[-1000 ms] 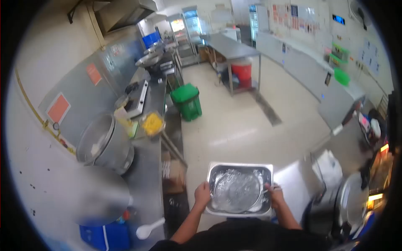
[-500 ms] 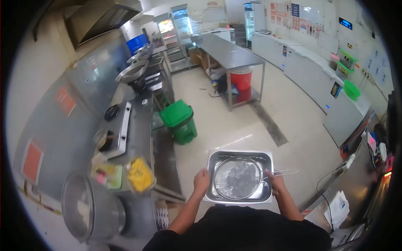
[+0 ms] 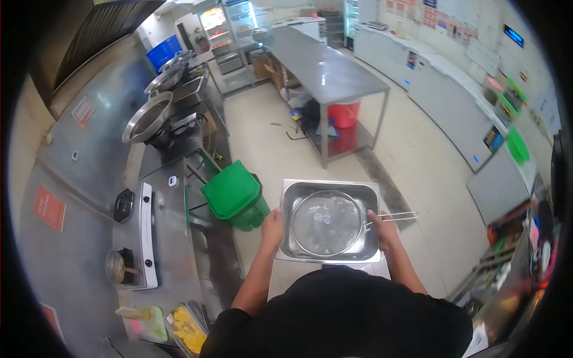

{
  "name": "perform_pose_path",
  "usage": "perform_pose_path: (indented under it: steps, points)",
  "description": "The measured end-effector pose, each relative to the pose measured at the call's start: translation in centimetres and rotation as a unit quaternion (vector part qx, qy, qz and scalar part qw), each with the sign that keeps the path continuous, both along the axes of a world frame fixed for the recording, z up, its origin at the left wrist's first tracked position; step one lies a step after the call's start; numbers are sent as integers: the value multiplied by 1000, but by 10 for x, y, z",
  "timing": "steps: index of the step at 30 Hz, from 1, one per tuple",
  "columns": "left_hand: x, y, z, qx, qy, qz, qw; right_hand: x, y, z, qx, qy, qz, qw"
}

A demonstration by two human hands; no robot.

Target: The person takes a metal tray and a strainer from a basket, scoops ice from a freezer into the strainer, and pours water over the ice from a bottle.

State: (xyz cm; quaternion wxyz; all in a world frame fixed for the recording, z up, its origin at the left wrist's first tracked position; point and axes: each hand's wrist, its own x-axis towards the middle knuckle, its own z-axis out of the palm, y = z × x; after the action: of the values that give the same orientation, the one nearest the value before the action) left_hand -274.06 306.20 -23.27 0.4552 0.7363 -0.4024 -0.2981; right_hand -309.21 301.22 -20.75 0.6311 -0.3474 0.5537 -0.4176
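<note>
A rectangular stainless steel pan (image 3: pixel 328 260) is held in front of my body, between both hands. My left hand (image 3: pixel 273 230) grips its left rim. Closed on the opposite rim is my right hand (image 3: pixel 384 231), with the thumb on top by the strainer's handle. The round wire strainer (image 3: pixel 327 222) lies inside the pan, and its handle sticks out over the right rim. Something clear and shiny shows in the middle of the strainer; whether it is water I cannot tell.
A green lidded bin (image 3: pixel 233 191) stands ahead on the left, beside the counter with a white gas stove (image 3: pixel 148 250). Yellow food in a tray (image 3: pixel 188 331) sits nearer. Ahead is a steel table (image 3: pixel 334 74) with a red bucket (image 3: pixel 344 114) beneath. White chest freezers (image 3: pixel 439 89) line the right.
I have moved forward, so the bin, stove and steel table appear closer. The pan stays in both hands and sits slightly higher and further left in view.
</note>
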Motion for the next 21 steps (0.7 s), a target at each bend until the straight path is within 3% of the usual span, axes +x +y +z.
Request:
perform_pose_path:
  steps: [5,10,13,15,21]
  points:
    - [80,-174,2,10,-33,51,998,93,-190,22,15,7,-5,1000]
    - [171,-362,8,32,3,50,998,172,-397,-13,23,-4,36,999]
    - [231,-472,-6,25,-44,55,997,225,-494,-37,-5,8,25,1000]
    - [274,-550,2,18,-44,47,998,274,-567,-10,4,-23,13,1000]
    - [390,-756,8,66,-39,18,997,389,-771,-4,40,-12,6,999]
